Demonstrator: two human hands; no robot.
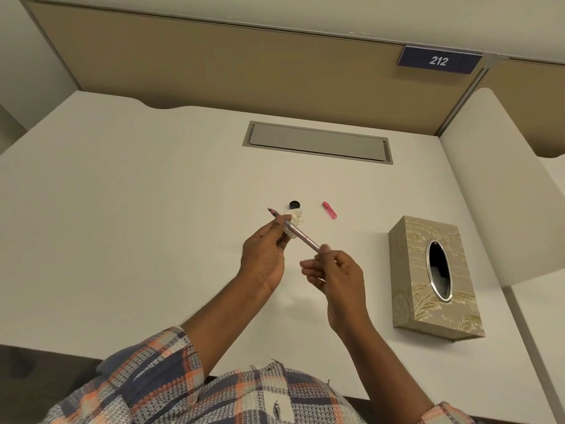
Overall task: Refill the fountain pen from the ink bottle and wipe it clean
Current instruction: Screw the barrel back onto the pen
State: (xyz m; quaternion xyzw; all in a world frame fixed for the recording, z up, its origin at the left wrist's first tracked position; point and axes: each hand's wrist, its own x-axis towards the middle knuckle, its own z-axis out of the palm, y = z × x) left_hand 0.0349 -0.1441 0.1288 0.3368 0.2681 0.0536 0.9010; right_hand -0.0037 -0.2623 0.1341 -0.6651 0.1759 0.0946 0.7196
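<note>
Head view shows us a smooth white desk with a matte, rounded far edge, and above its middle we see both bare hands holding a slim fountain pen. The pen's barrel is a thin, translucent pinkish-grey cylinder, tilted so the fine dark nib points up and toward the far left corner. The left hand pinches the pen near the nib end between thumb and curled fingers. The right hand closes its thumb and forefinger on the barrel's rear end, the other fingers loosely bent. Just behind the pen a crumpled white tissue sits beside the left fingertips; we cannot tell whether it touches the pen or lies on the desk. A small round black ink bottle stands just behind the tissue, near the desk's middle. To its right lies a short pink plastic pen cap, apart from the bottle. Toward the right edge rests a rectangular tissue box, beige with gold floral patterning and an oval metal-rimmed opening. A flat grey cable hatch is set near the far edge.
</note>
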